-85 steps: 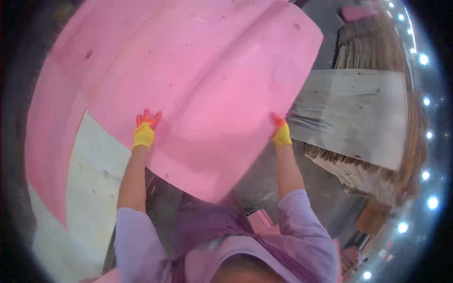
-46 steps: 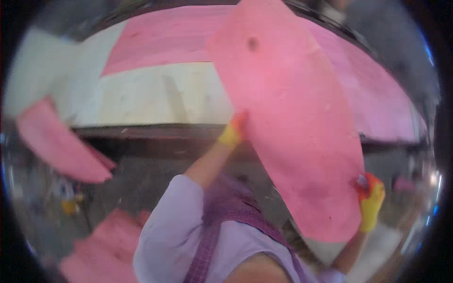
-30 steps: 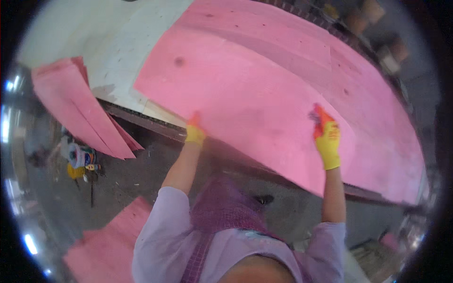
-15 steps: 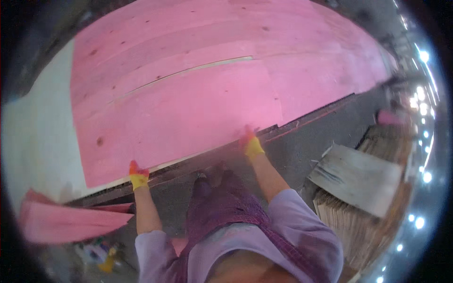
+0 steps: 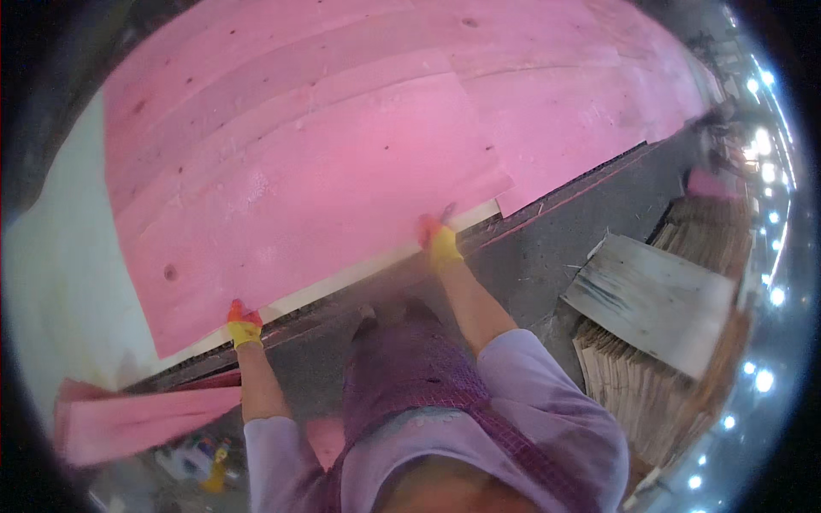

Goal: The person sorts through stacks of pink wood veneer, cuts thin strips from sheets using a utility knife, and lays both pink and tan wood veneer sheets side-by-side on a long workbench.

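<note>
A large pink veneer-like sheet (image 5: pixel 325 179) lies at the near side of a broad pink layer, its far edge overlapping the neighbouring pink sheet (image 5: pixel 359 64). My left hand (image 5: pixel 245 325), in a red and yellow glove, is closed on the sheet's near edge towards its left corner. Farther right along the same edge, my right hand (image 5: pixel 440 242), gloved alike, is closed on it too; its fingers are a little blurred. Beside that hand is a small dark shape I cannot make out. A pale strip (image 5: pixel 342 278) shows along the near edge, below the sheet.
A pale board surface (image 5: pixel 73 248) extends at the left. Folded pink sheets (image 5: pixel 145 419) lie low at the left, by a yellow object (image 5: pixel 215 470). On the right, a stack of thin sheets (image 5: pixel 629 385) carries a greyish board (image 5: pixel 654 295). Dark floor (image 5: pixel 547 274) runs between.
The near pink sheet has slid away from me, covering the pale gap at its far edge and baring a wider pale strip at its near edge. Both hands have stayed at that edge.
</note>
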`<state>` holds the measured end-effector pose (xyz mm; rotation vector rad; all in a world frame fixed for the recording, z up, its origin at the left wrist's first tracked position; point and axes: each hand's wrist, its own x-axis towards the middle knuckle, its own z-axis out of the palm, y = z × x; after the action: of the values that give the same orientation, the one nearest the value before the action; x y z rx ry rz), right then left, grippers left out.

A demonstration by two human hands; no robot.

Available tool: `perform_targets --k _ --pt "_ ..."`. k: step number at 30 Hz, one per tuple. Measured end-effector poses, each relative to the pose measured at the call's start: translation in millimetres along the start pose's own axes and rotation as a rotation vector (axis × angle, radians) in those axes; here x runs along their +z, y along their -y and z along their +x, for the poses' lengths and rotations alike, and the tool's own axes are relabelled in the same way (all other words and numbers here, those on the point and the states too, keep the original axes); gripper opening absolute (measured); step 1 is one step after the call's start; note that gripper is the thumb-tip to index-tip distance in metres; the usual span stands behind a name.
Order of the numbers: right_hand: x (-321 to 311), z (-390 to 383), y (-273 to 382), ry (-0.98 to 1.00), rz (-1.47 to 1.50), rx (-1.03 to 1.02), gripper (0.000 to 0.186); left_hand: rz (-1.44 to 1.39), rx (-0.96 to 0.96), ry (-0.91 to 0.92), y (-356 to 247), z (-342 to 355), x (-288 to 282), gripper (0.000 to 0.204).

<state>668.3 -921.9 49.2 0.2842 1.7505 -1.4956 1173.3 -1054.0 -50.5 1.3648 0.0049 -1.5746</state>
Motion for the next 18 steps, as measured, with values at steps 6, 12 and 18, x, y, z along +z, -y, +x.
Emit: perform_targets --k 6,12,18 --pt "-8 13 -19 0.072 0.001 0.036 0.016 -0.017 0.043 0.137 10 -8 7 0.033" --pt "-17 24 -34 0.235 0.035 0.114 0.015 -0.019 0.116 -0.07 25 13 -21 0.034" --pt "-44 34 -33 0.354 0.025 0.062 0.01 0.155 0.239 -0.027 56 7 -3 0.033"
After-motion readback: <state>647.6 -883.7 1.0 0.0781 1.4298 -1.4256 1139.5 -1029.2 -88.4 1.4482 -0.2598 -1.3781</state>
